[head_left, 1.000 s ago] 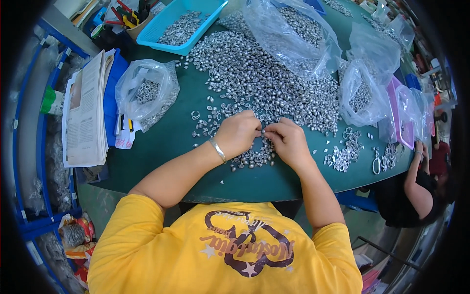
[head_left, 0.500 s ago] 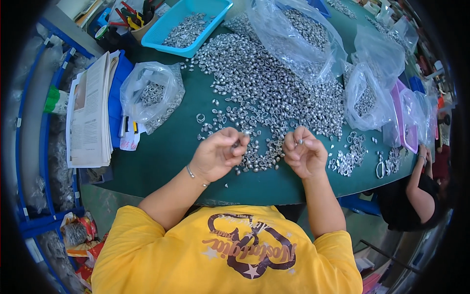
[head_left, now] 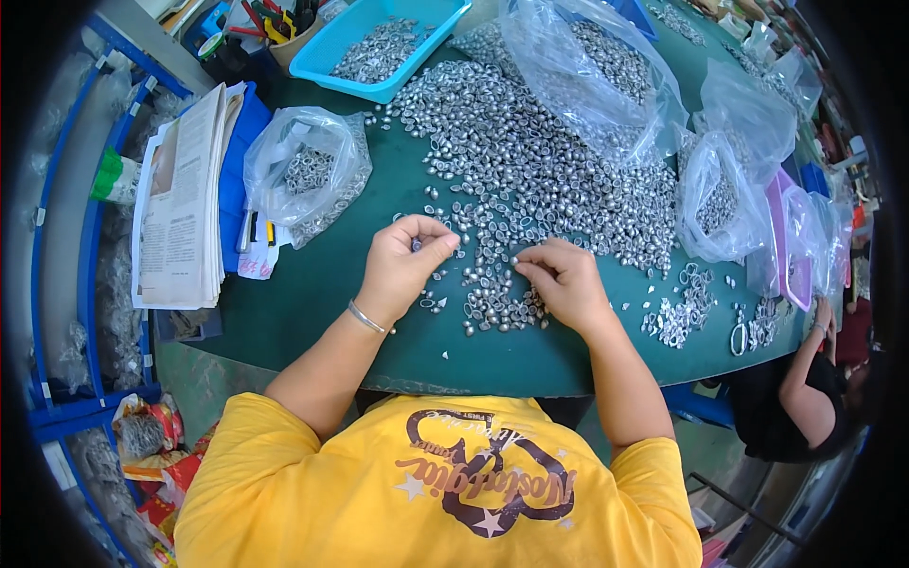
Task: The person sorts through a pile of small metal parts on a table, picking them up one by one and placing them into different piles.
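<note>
Fingertips of left hand [head_left: 405,265] pinch small metal piece [head_left: 418,245] above pile [head_left: 530,180].

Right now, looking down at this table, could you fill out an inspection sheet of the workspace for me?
Surface: green table, mostly covered.
Job's things: heap of small silver metal pieces.
Clutter: clear plastic bags of pieces, blue tray, stack of papers.
Hands: left hand pinches a piece in its fingers; right hand fingers rest at the heap's edge.
Cables: nothing seen.
Surroundings: blue shelving at left; another person at right.
</note>
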Demonstrator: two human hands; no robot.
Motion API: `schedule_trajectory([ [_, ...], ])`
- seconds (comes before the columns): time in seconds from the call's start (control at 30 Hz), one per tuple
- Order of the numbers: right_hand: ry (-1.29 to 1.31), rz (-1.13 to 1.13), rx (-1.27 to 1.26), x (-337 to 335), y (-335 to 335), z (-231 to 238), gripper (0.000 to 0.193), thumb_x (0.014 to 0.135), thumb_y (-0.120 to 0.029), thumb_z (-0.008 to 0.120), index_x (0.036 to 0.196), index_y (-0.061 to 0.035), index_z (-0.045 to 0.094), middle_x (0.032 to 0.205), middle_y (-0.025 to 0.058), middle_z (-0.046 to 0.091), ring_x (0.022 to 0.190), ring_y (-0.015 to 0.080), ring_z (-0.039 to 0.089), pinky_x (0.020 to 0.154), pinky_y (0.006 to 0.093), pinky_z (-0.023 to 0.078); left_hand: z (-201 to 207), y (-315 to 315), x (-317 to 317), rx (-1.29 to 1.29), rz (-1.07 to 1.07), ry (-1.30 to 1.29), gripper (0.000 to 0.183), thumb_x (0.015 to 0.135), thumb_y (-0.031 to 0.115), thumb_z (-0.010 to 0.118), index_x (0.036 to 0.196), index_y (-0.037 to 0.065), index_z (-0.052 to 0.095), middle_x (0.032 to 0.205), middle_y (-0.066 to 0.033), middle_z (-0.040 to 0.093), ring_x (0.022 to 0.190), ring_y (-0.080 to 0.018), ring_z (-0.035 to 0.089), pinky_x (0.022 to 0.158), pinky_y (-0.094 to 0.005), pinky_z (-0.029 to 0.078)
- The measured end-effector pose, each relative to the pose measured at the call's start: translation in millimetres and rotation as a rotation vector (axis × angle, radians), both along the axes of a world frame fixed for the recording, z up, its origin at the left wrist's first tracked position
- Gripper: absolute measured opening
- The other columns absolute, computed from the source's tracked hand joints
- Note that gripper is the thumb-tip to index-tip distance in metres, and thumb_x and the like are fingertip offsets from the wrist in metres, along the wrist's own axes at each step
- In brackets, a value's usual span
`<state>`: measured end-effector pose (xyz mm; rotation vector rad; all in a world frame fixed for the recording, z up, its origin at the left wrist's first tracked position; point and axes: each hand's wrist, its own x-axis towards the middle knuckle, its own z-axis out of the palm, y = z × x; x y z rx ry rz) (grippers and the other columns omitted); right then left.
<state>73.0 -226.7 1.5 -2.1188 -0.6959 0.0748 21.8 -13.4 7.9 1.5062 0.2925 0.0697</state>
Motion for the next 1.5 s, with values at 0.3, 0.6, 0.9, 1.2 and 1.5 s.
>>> schedule_trajectory([
  [0.3, 1.197, 0.188, 1.103, 4, -21, 6, 0.010, 0.081, -0.002, 0.059, 0.091, -0.0007, 0.058, 0.062, 0.0012, 0.052, 0.047, 0.0037, 0.034, 0.040, 0.0184, 0.024, -12, -13, 9, 0.917, -0.243, -0.269, 0.007, 0.074, 0.012, 0.067, 0.075, 0.005, 0.065, 0.071, -0.0092, 0.056, 0.066, -0.0272, 0.057, 0.060, -0.0355, 0.046],
  [0.6, -0.186, -0.062, -0.266, 10, 16, -1, 0.012, 0.076, -0.014, 0.066, 0.086, -0.0076, 0.067, 0.081, 0.0103, 0.064, 0.071, 0.0307, 0.062, 0.063, 0.0376, 0.050, -7, -9, 8, 0.675, -0.265, -0.291, 0.003, 0.076, 0.004, 0.065, 0.079, 0.002, 0.064, 0.073, -0.0065, 0.055, 0.063, -0.0185, 0.054, 0.058, -0.0282, 0.044],
  [0.9, 1.063, 0.033, 0.754, 5, -2, 13, 0.015, 0.083, -0.005, 0.055, 0.095, 0.0012, 0.061, 0.059, -0.0023, 0.046, 0.050, 0.0047, 0.039, 0.042, 0.0190, 0.028, -1, -6, -7, 0.107, -0.321, -0.352, 0.005, 0.078, 0.000, 0.064, 0.082, 0.002, 0.062, 0.075, 0.0004, 0.051, 0.063, -0.0077, 0.045, 0.059, -0.0190, 0.038],
  [1.2, 1.106, -0.043, 0.721, 11, -4, 14, 0.011, 0.083, -0.010, 0.060, 0.086, 0.0005, 0.062, 0.060, 0.0005, 0.051, 0.048, 0.0043, 0.039, 0.041, 0.0206, 0.030, -5, 19, -13, -1.058, -0.351, -0.015, 0.008, 0.081, 0.011, 0.053, 0.085, 0.004, 0.053, 0.086, -0.0067, 0.049, 0.064, -0.0102, 0.044, 0.048, -0.0178, 0.033],
  [1.5, -0.218, 0.016, -0.334, 18, 31, 4, 0.010, 0.079, -0.014, 0.061, 0.084, -0.0117, 0.069, 0.075, 0.0090, 0.061, 0.068, 0.0297, 0.061, 0.062, 0.0385, 0.050, -9, 4, 11, 0.213, -0.141, -0.132, 0.012, 0.075, -0.004, 0.061, 0.085, 0.002, 0.063, 0.064, 0.0029, 0.049, 0.058, -0.0066, 0.047, 0.052, -0.0201, 0.038],
])
